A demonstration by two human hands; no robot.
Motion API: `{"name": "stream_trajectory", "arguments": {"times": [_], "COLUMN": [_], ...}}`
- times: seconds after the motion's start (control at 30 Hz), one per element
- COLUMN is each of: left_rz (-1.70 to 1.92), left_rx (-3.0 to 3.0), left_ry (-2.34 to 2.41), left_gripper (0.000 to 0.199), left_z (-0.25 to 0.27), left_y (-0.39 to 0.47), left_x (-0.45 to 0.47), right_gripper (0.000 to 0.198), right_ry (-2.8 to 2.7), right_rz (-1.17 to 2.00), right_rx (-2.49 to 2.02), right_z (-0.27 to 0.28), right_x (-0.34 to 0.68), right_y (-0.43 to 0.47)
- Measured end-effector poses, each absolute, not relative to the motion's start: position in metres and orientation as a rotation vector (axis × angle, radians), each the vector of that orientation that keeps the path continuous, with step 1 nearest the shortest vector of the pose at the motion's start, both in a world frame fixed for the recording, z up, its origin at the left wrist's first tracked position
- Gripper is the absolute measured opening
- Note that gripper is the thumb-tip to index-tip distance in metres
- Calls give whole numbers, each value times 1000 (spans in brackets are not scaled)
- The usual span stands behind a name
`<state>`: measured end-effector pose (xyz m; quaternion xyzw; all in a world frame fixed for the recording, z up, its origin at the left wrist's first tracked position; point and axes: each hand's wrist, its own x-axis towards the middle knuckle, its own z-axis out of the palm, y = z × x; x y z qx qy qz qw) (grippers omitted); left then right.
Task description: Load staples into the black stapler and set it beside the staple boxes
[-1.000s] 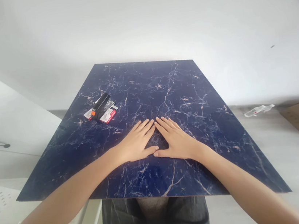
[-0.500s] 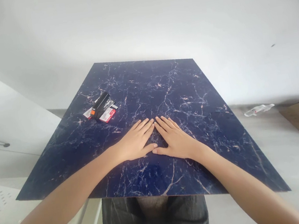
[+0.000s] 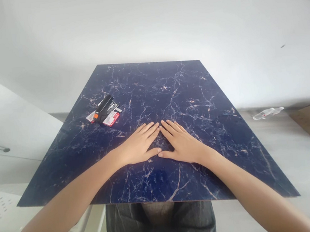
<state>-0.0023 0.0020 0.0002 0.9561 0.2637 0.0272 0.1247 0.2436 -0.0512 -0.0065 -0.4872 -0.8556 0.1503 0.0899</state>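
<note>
Evidently the step in hand is a resting pose: left hand (image 3: pixel 139 147) and right hand (image 3: pixel 184 145) lie flat at the frame's centre on the desk (image 3: pixel 151 89), each grip spread and empty. The black-and-orange object (image 3: pixel 104 107) lies left of centre, over red-and-white packets (image 3: pixel 112 119); taking it would call for lifting a palm first.

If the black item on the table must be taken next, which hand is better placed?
Probably the left hand: it lies nearer the black item; the right hand lies farther away.
</note>
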Motion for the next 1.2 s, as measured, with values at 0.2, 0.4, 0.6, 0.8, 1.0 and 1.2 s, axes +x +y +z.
{"name": "stream_trajectory", "arguments": {"times": [0.2, 0.4, 0.6, 0.8, 1.0, 1.2], "left_rz": [71, 55, 52, 45, 105, 283], "left_rx": [2784, 2775, 2789, 2793, 2779, 2806], "left_ry": [766, 752, 752, 757, 749, 848], "left_gripper": [78, 79, 79, 79, 78, 62], "left_z": [0, 1, 0, 0, -3, 8], "left_y": [3, 4, 4, 4, 3, 17], "left_x": [-3, -4, -4, -5, -5, -7], "right_gripper": [107, 108, 106, 105, 105, 107], "right_ry": [-2550, -2571, -2567, -2568, -2564, -2581], "right_rz": [431, 425, 422, 422, 427, 440], "right_rx": [-1438, -1442, -1452, -1448, -1456, -1474], "right_z": [-8, -10, -5, -6, -6, -4], "right_x": [245, 246, 245, 246, 246, 246], "right_y": [-51, -50, -51, -51, -51, -50]}}
